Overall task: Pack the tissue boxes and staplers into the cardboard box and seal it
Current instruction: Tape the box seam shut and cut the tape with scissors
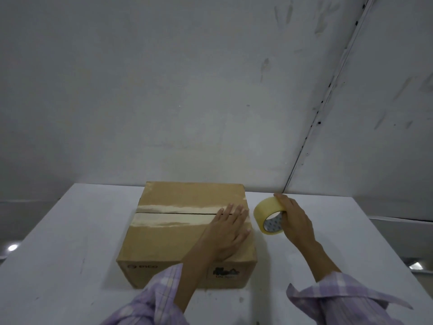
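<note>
A brown cardboard box (168, 240) sits on the white table with its top flaps folded shut. A dark seam runs across the lid between two pale strips. My left hand (228, 233) lies flat, fingers spread, on the right end of the lid over the seam. Just right of the box, my right hand (295, 221) grips a roll of clear yellowish tape (269, 215), held on edge a little above the table. Tissue boxes and staplers are not visible; the closed lid hides the inside.
The white table (70, 242) reaches a grey wall at the back, and its right edge slants down toward the near right. The box stands close to the back edge. Lilac checked sleeves cover both forearms at the bottom of the view.
</note>
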